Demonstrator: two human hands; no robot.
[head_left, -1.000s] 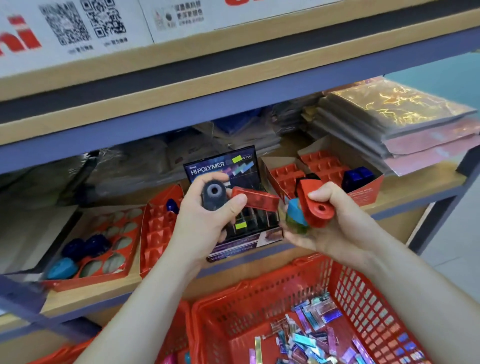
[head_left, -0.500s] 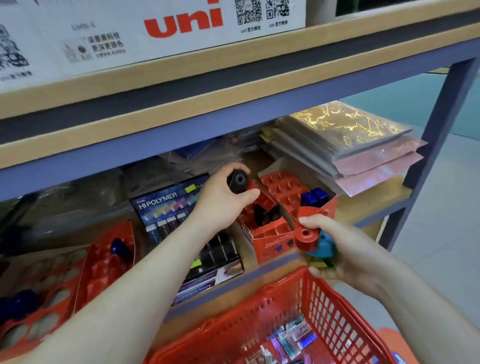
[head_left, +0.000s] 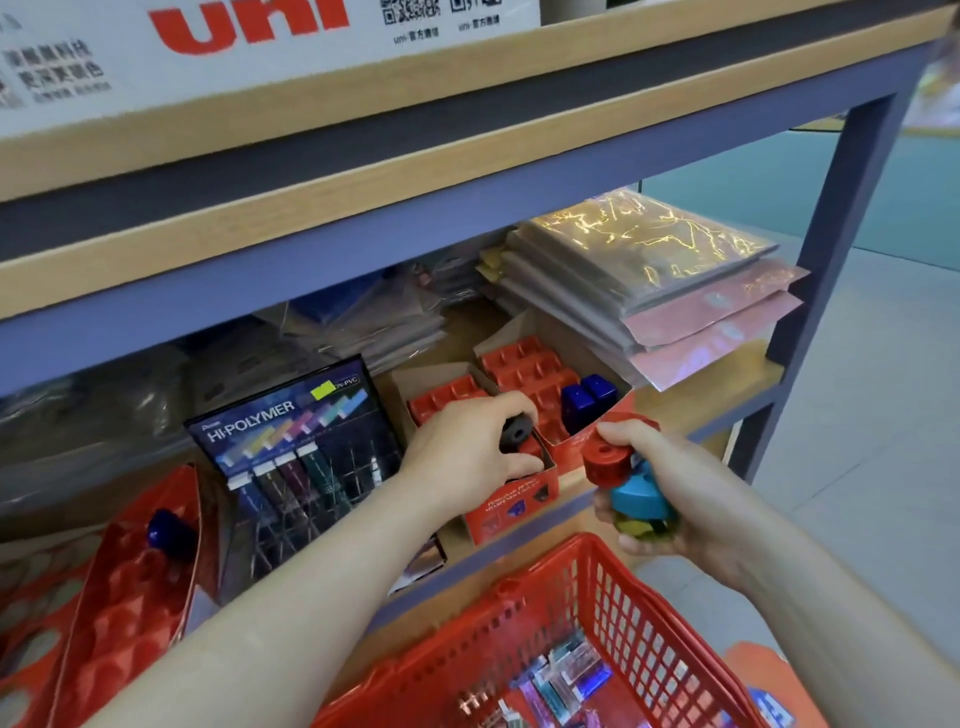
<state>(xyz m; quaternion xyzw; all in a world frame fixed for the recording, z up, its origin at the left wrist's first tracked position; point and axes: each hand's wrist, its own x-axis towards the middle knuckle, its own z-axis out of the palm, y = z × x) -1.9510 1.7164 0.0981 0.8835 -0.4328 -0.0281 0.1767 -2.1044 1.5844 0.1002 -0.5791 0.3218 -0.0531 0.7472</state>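
— Where is the left hand (head_left: 462, 457)?

— Over the small red cardboard box with a red plastic tray (head_left: 511, 501), which stands at the front edge of the wooden shelf (head_left: 691, 410). Its fingers curl round a dark grey round plastic sharpener (head_left: 515, 434), held just above the tray's front compartments.

— And the right hand (head_left: 675, 499)?

— Just off the shelf's front edge, above the red plastic mesh basket (head_left: 613, 603). It grips a small stack. A red round plastic sharpener (head_left: 608, 462) is on top, a light blue plastic sharpener (head_left: 641, 499) sits under it, and a yellow-green piece (head_left: 641, 527) lies lowest, mostly hidden in the palm.

— What flanks the box?

— A black Hi-Polymer display case (head_left: 291, 415) stands to its left. A second red cardboard box (head_left: 571, 447) touches its right side and holds two dark blue sharpeners (head_left: 587, 402).
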